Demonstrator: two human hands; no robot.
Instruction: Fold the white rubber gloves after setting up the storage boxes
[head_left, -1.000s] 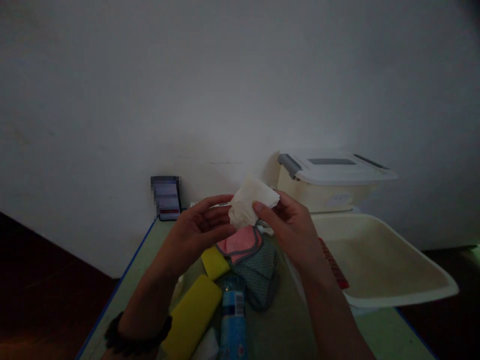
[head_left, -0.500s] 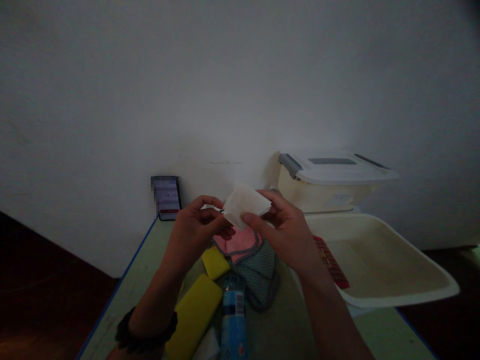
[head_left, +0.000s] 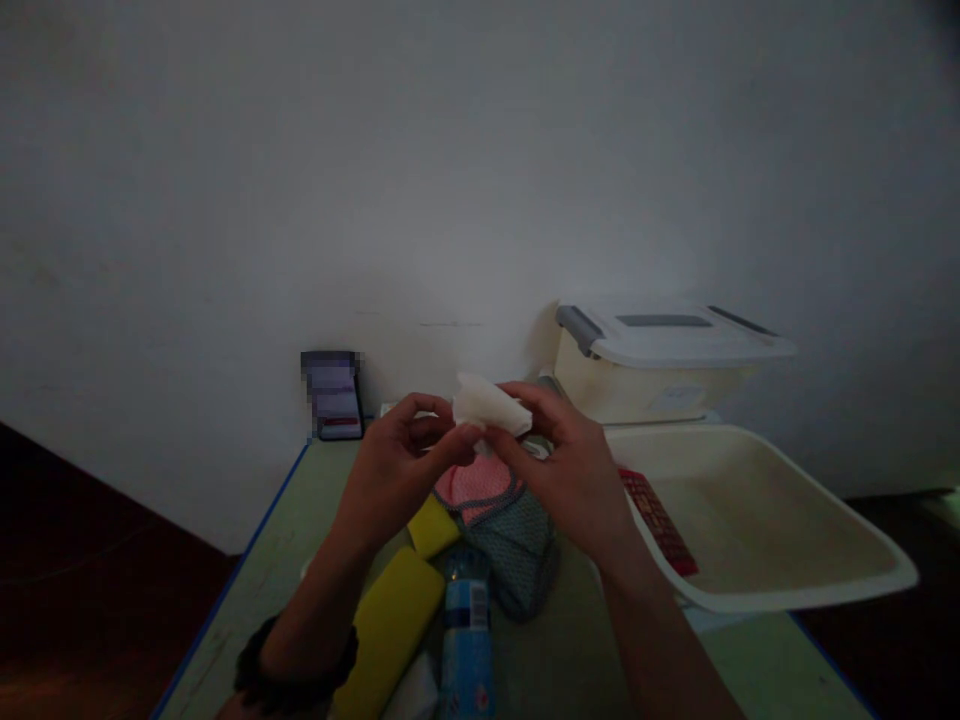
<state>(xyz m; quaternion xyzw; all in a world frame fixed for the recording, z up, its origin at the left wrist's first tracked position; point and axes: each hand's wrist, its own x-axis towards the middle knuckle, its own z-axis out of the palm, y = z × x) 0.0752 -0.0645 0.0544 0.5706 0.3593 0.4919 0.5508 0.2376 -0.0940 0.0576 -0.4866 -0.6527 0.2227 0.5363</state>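
At the far left of the green, blue-edged table [head_left: 262, 570], a dark phone [head_left: 337, 402] leans upright against the pale wall [head_left: 465, 180], its screen lit. Next comes the left hand [head_left: 390, 470], a fuzzy black band [head_left: 296, 668] round its wrist; its thumb and curled forefinger pinch the lower left side of a white sheet [head_left: 490, 403]. Held up between both hands, above the cloths, the sheet is thin, soft-looking, matte and creased, folded into a small uneven wedge. Its long axis runs mostly crosswise, sloping from a raised upper left corner down to a blunt right end. Below lie a small yellow block [head_left: 432, 528], a larger smooth yellow block [head_left: 394, 630] and a blue labelled bottle [head_left: 467, 645], its neck away from the wearer. A pink cloth [head_left: 480, 484] with grey edging overlaps a textured grey-green cloth [head_left: 517, 555]. The right hand [head_left: 574, 470] grips the sheet's right part, thumb beneath, fingers bent behind; their tips are partly hidden. Beyond are a grey-handled, lidded plastic box [head_left: 630, 388], a flat red patterned piece [head_left: 660, 522] and a shallow, round-cornered cream basin [head_left: 810, 480] bearing it.
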